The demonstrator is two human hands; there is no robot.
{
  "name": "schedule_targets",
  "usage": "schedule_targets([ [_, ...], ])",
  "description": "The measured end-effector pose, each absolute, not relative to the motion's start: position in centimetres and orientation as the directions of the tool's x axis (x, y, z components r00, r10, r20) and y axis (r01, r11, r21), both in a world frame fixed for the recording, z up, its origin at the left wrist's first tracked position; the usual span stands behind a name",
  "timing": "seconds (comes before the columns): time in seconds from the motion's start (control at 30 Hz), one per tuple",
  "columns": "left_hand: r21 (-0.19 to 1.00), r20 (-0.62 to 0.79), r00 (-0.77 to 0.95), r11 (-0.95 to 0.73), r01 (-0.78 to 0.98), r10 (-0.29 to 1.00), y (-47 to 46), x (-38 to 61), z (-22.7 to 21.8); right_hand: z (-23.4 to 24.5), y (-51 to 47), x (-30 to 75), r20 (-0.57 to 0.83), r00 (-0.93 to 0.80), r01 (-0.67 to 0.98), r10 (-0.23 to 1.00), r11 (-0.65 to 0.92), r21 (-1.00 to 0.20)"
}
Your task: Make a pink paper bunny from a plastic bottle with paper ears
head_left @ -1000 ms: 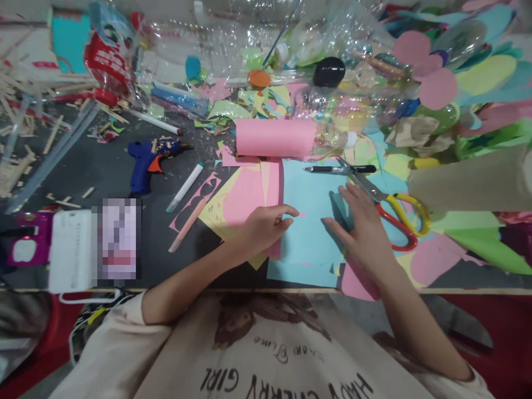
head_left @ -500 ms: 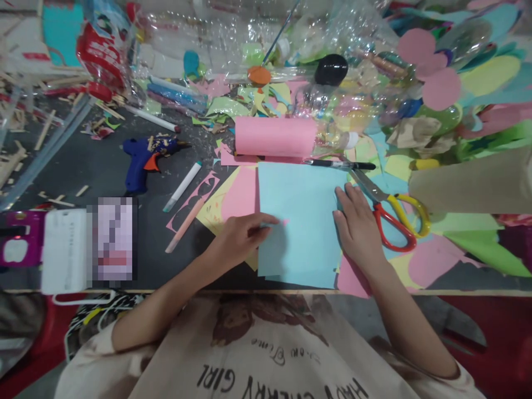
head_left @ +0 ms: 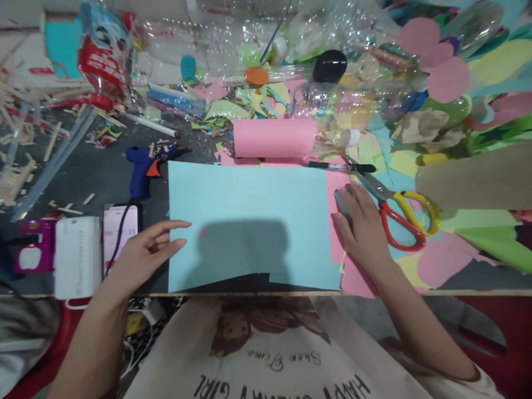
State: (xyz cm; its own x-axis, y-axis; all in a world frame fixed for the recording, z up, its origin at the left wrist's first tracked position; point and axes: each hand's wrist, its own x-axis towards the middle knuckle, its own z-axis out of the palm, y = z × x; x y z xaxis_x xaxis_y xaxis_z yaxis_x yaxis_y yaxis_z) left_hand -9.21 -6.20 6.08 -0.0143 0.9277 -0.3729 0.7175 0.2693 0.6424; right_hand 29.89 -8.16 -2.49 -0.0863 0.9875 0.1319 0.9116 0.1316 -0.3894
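Light blue paper (head_left: 249,199) lies spread across the middle of the table, with a faint seam near its centre and a small pink mark on its left part. My left hand (head_left: 152,246) is at its left edge, thumb and forefinger apart over the paper, holding nothing. On the right, my right hand (head_left: 361,221) rests with fingers stretched out on pink paper (head_left: 338,194) beside the blue. Close to its fingers lie scissors (head_left: 409,221) with red and yellow handles. A black pen (head_left: 341,166) lies along the blue paper's far edge.
Behind the paper lies a bottle wrapped in pink paper (head_left: 274,137). A blue glue gun (head_left: 141,166), a phone (head_left: 120,230) and a white power bank (head_left: 77,257) are at left. Paper scraps (head_left: 245,105) and clear plastic bottles (head_left: 174,41) crowd the back; cut papers (head_left: 444,260) cover the right.
My left hand has moved left, and blue paper now extends leftward over the markers and yellow and pink paper there. My right hand stays at the right edge.
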Motion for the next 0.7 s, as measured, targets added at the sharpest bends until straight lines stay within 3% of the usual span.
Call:
schedule_targets([
  [0.17,0.617,-0.5,-0.09,0.427,0.661,0.861,-6.2,-8.7,6.3,-2.0,-9.0,28.8,0.143,-0.315,0.881,0.938,0.345,-0.324],
  [0.27,0.6,-0.481,-0.1,0.411,0.686,0.871,-6.2,-8.6,5.5,-1.8,-9.6,28.0,0.096,-0.42,0.87,0.902,0.431,-0.239],
  [0.37,0.652,-0.395,-0.095,0.352,0.672,0.914,-6.2,-9.0,4.3,-1.7,-9.8,27.6,0.128,-0.414,0.88,0.901,0.432,-0.195],
  [0.57,0.565,-0.335,-0.126,0.306,0.767,0.934,-6.0,-10.3,4.6,-0.6,-10.4,26.3,0.257,-0.435,0.825,0.863,0.497,-0.269],
  [0.7,0.482,-0.148,-0.037,0.105,0.87,0.988,-5.1,-12.2,6.3,0.2,-11.7,25.6,0.39,-0.543,0.583,0.744,0.668,-0.463],
])
